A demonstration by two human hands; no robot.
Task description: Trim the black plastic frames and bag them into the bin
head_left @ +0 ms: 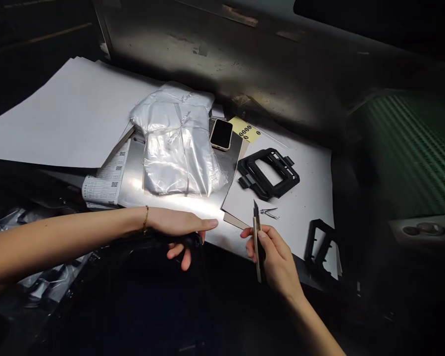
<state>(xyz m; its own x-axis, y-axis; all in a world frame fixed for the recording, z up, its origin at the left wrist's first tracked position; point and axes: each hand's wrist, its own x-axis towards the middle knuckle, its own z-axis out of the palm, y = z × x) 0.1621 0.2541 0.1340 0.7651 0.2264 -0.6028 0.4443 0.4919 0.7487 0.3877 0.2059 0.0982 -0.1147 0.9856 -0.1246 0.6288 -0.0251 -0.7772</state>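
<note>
My right hand (277,254) grips a utility knife (257,232) upright, its dark blade pointing up and away from me. Just left of it, in front of the table edge, my left hand (181,225) is closed on a small black part (193,241), mostly hidden under the palm; its thumb points right. Beyond the knife, a pair of small metal nippers (270,213) lies on white board (311,190). Black plastic frames (250,168) rest on that board, and another black frame (315,242) lies at its right edge.
Tied bundles of clear plastic bags (170,148) sit mid-table, beside a phone (221,134) and a yellow sticker sheet (242,127). White sheets (66,113) are stacked at left above printed labels (103,185). A metal wall (207,54) stands behind. Plastic bags (55,282) lie lower left.
</note>
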